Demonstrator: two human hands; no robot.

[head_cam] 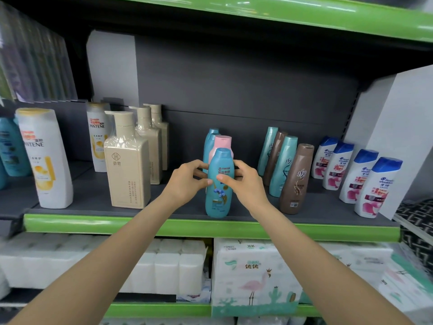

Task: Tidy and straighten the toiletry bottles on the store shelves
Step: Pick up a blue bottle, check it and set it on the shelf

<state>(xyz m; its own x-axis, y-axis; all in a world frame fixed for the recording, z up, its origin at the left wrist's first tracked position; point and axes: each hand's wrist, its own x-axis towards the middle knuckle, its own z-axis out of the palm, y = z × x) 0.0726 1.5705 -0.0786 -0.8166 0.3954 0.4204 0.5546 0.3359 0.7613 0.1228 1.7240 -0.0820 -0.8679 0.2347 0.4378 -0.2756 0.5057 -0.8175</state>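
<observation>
Both hands hold the blue bottle (219,184), upright near the shelf's (93,198) front edge: the left hand (187,181) has its grip closed on one side, the right hand (246,181) on the other. A pink bottle (222,143) stands just behind.

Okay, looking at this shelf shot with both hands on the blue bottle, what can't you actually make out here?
Head view only:
- Pink bottle: the blue bottle hides all but its cap.
- Blue bottle's sides: covered by the left hand and right hand.
- Teal bottle: cut off by the left edge.
- Small label print: too small.
</observation>
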